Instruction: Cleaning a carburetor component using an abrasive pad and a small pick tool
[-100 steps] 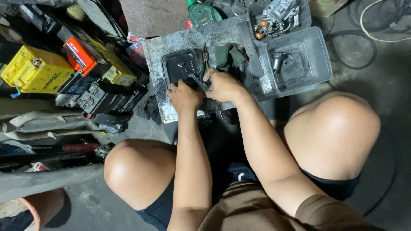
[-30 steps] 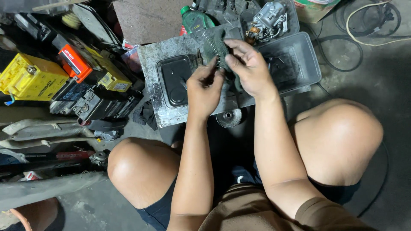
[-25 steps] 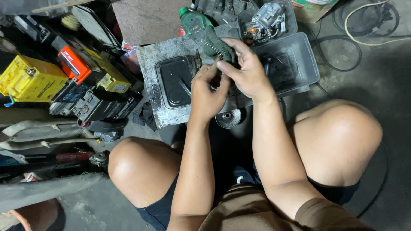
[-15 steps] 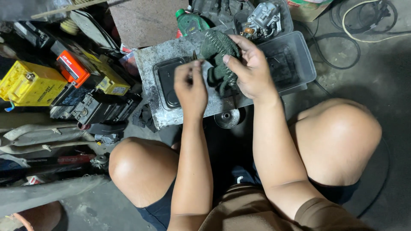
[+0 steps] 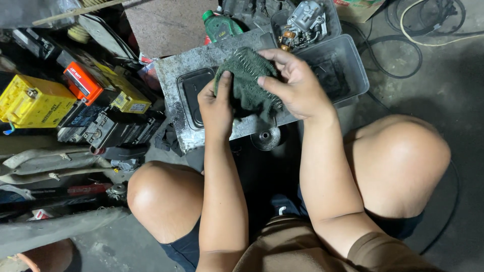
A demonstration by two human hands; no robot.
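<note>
One green cloth, two plastic tubs, one green bottle

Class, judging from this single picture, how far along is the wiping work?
Done: cannot be judged; the wrapped part is hidden. In hand: left hand and right hand hold a dark green cloth over the metal slab. Left: the carburettor sits untouched in its tray.

Whatever the dark green knitted rag wraps stays hidden beneath it and both hands. The green plastic bottle at the far edge is cut off by the frame. Contents of the grey plastic tray are too dark to tell.
</note>
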